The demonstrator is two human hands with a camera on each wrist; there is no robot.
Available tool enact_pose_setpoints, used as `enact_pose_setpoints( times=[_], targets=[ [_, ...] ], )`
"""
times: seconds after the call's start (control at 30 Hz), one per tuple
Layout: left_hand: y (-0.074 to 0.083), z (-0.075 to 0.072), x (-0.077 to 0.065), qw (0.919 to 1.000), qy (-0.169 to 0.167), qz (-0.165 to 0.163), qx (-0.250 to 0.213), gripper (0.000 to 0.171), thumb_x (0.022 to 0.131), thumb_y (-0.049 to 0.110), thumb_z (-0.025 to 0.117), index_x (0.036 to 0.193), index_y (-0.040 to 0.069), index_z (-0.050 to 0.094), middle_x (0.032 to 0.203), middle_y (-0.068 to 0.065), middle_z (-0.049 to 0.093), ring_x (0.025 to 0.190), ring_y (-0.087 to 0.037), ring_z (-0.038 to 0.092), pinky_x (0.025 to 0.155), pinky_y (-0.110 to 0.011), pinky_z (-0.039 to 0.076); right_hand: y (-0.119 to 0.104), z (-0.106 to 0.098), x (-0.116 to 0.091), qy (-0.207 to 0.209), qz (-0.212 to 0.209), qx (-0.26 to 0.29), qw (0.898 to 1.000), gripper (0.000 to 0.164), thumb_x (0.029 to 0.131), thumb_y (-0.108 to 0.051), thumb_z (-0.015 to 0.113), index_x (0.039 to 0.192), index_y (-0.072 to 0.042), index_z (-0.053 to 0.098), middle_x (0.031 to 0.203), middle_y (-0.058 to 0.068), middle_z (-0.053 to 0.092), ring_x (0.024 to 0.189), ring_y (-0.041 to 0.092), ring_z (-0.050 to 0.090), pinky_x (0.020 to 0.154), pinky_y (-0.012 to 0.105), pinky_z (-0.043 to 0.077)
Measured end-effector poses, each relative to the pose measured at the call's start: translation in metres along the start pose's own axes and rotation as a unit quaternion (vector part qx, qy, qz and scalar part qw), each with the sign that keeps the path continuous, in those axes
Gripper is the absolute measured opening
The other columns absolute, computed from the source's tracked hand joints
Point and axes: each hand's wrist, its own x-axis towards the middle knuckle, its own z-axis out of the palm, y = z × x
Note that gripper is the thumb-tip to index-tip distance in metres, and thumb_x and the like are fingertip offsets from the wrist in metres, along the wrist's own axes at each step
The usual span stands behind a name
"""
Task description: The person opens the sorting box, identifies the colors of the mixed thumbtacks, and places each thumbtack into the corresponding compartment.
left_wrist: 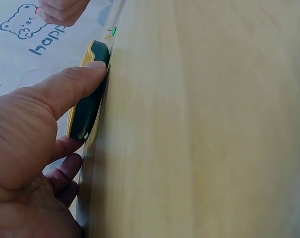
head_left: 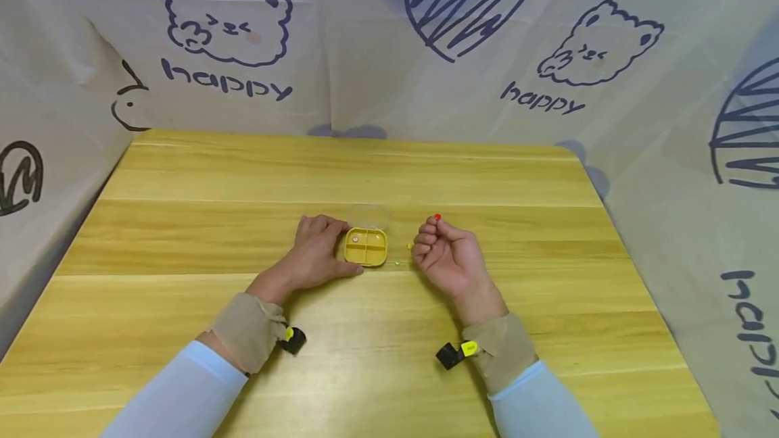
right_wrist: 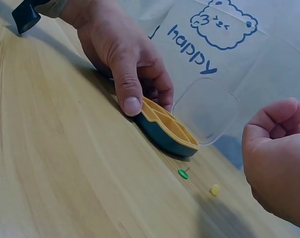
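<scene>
A small yellow compartment box (head_left: 366,247) with dark green outer walls (right_wrist: 164,139) lies on the table, its clear lid (right_wrist: 207,111) raised at the back. My left hand (head_left: 316,252) holds it from the left, thumb at the front wall and fingers round the far side. One small round white-and-red piece (head_left: 356,239) lies in the back left compartment. To the right of the box, my right hand (head_left: 450,255) is turned palm up and pinches a red thumbtack (head_left: 437,217) between thumb and forefinger; the other fingers are curled in.
A green thumbtack (right_wrist: 183,173) lies on the table just right of the box, its pin pointing up. Beside it is a yellow thumbtack (right_wrist: 215,190), close to my right hand. White cloth (head_left: 365,86) with drawings hangs behind the wooden table (head_left: 341,174).
</scene>
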Motion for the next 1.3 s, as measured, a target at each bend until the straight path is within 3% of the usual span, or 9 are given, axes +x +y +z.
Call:
enact_pose_setpoints(
  times=[0.5,0.63,0.73,0.8,0.87,1.03,1.17,1.23,1.3],
  targets=[
    [-0.001,0.002,0.001,0.9998,0.007,0.01,0.014,0.081,0.069,0.052,0.08,0.126,0.002,0.052,0.123,-0.019,0.05,0.12,-0.037,0.033,0.11,-0.055,0.011,0.001,0.001,0.001,0.009,0.0,-0.023,1.0,0.013,0.099,-0.012,0.048,0.09,-0.006,0.051,0.081,0.004,0.052,0.069,0.015,0.044,0.063,0.027,0.04],
    [-0.001,0.002,0.002,0.9998,0.009,0.013,0.014,0.081,0.069,0.052,0.08,0.125,0.001,0.053,0.123,-0.019,0.05,0.119,-0.037,0.033,0.109,-0.054,0.013,0.0,0.006,0.004,0.054,-0.019,-0.117,0.992,0.01,0.097,-0.012,0.054,0.09,-0.005,0.055,0.08,0.004,0.057,0.068,0.014,0.047,0.061,0.025,0.042],
    [-0.001,0.002,0.002,0.9998,0.009,0.011,0.014,0.08,0.069,0.052,0.08,0.125,0.002,0.053,0.123,-0.019,0.05,0.119,-0.037,0.032,0.11,-0.055,0.012,0.002,0.012,0.008,0.099,-0.037,-0.253,0.962,0.011,0.096,-0.011,0.055,0.096,0.0,0.058,0.079,0.003,0.06,0.066,0.013,0.052,0.058,0.024,0.045],
    [-0.001,0.002,0.002,0.9998,0.009,0.01,0.013,0.081,0.069,0.053,0.08,0.125,0.002,0.053,0.123,-0.019,0.05,0.119,-0.037,0.032,0.11,-0.055,0.011,0.004,0.017,0.011,0.119,-0.042,-0.365,0.922,0.019,0.097,-0.011,0.054,0.104,0.006,0.058,0.078,0.005,0.06,0.065,0.013,0.055,0.056,0.023,0.047],
    [-0.001,0.002,0.002,0.9998,0.01,0.009,0.012,0.081,0.069,0.053,0.08,0.125,0.001,0.053,0.123,-0.019,0.05,0.119,-0.037,0.032,0.11,-0.055,0.01,0.008,0.021,0.015,0.125,-0.043,-0.479,0.868,0.028,0.097,-0.012,0.054,0.111,0.011,0.057,0.079,0.006,0.059,0.064,0.013,0.056,0.055,0.024,0.048],
    [0.0,0.002,0.002,0.9998,0.011,0.008,0.014,0.081,0.069,0.054,0.08,0.124,0.001,0.053,0.121,-0.019,0.051,0.118,-0.037,0.033,0.111,-0.056,0.01,0.015,0.03,0.023,0.108,-0.064,-0.703,0.7,0.029,0.098,-0.02,0.056,0.107,0.006,0.065,0.076,0.012,0.062,0.065,0.024,0.057,0.054,0.03,0.046],
    [0.0,0.003,0.003,0.9998,0.011,0.008,0.016,0.079,0.07,0.054,0.079,0.124,0.002,0.053,0.121,-0.019,0.051,0.117,-0.037,0.034,0.111,-0.056,0.01,0.02,0.035,0.029,0.093,-0.09,-0.816,0.564,0.023,0.098,-0.025,0.055,0.098,-0.006,0.069,0.072,0.009,0.065,0.059,0.023,0.055,0.049,0.029,0.041],
    [-0.001,0.003,0.003,0.9997,0.012,0.008,0.018,0.079,0.07,0.054,0.079,0.123,0.002,0.053,0.12,-0.019,0.051,0.116,-0.037,0.035,0.11,-0.056,0.012,0.023,0.036,0.031,0.088,-0.099,-0.853,0.505,0.021,0.099,-0.025,0.055,0.096,-0.01,0.069,0.073,0.004,0.065,0.06,0.019,0.054,0.05,0.028,0.042],
    [-0.001,0.003,0.003,0.9997,0.012,0.007,0.02,0.079,0.07,0.055,0.079,0.123,0.002,0.053,0.12,-0.019,0.051,0.116,-0.037,0.035,0.11,-0.056,0.011,0.026,0.037,0.034,0.085,-0.104,-0.88,0.456,0.019,0.099,-0.025,0.055,0.094,-0.013,0.069,0.074,0.001,0.065,0.061,0.016,0.054,0.053,0.029,0.044]
  ],
)
